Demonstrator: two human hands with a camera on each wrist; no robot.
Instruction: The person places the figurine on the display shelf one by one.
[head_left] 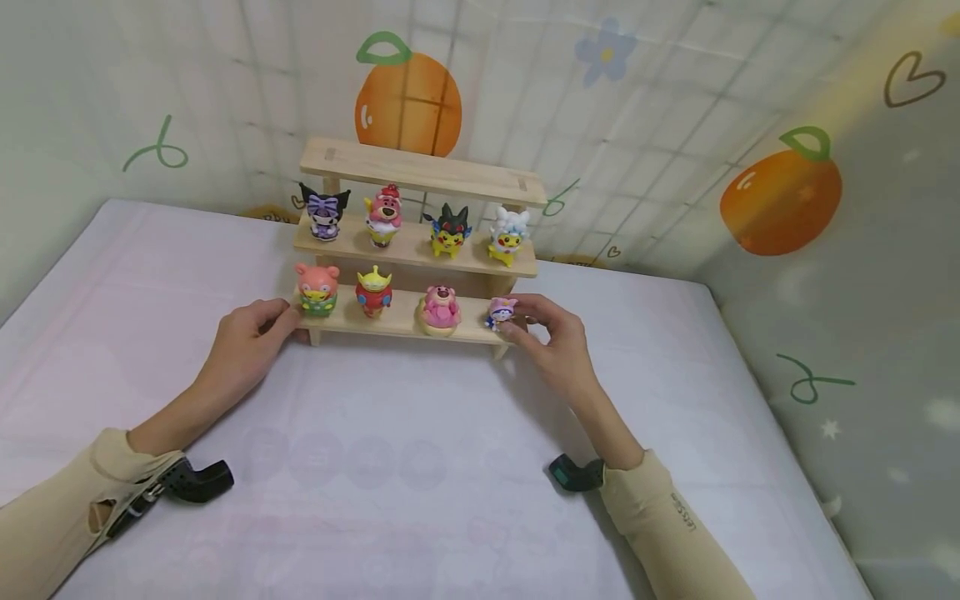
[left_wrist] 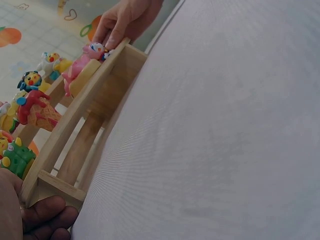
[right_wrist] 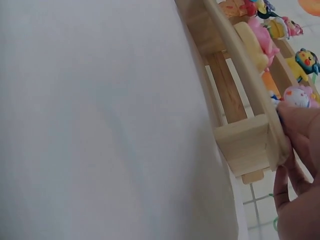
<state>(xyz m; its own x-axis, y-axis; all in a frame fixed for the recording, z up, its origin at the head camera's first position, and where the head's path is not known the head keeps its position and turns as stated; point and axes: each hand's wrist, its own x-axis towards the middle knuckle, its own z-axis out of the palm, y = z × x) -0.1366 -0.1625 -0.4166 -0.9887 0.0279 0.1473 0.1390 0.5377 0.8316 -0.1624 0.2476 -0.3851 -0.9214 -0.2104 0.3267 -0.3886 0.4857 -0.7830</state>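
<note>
A three-tier wooden display stand [head_left: 408,171] bears several small figurines. At the left end of its lowest shelf, my left hand [head_left: 251,337] grips the wood, fingers curled under the end in the left wrist view, close to a pink-headed figurine [head_left: 318,290] in green. My right hand [head_left: 555,337] pinches a small purple-and-white figurine [head_left: 501,313] at the right end of that shelf. In the right wrist view, the other fingers [right_wrist: 282,187] lie against the shelf's end. Along the same shelf stand a pink bear figurine [head_left: 440,310] and a three-eyed figurine [head_left: 374,292] in red.
The middle shelf carries a black-eared figurine [head_left: 325,212], a pink bear in a red hat [head_left: 385,217] and two yellow figurines, one black-hooded [head_left: 450,232], one white-hooded [head_left: 508,236]. A pale cloth [head_left: 390,500] covers the table; a printed curtain [head_left: 517,75] hangs behind.
</note>
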